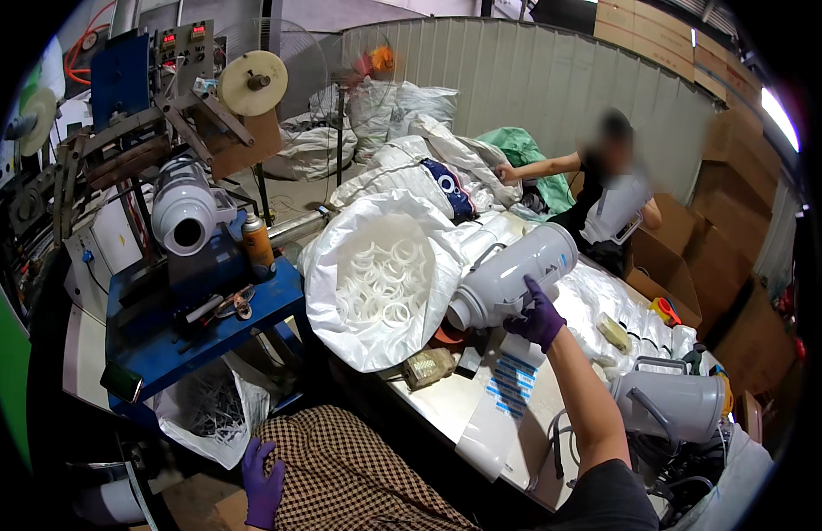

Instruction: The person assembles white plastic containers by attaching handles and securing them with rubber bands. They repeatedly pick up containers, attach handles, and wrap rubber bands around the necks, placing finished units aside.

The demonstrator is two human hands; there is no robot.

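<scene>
Checked lap (358,478), ring sack (384,283) beyond

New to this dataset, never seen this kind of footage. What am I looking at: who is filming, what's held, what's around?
There is no robot here. A person wears a fisheye camera on the head, looking down at their own hands, so straight edges bend near the rim.

Both hands wear purple gloves. The right hand has its grip on a white vacuum flask body, lying tilted over the worktable. The left hand rests low by the person's checked trousers, holding nothing.

On the table: an open white sack of white plastic rings, a printed plastic sheet and a second grey flask body. To the left stands a blue machine with another flask part mounted and an orange spray can. A co-worker sits behind among cardboard boxes.
</scene>
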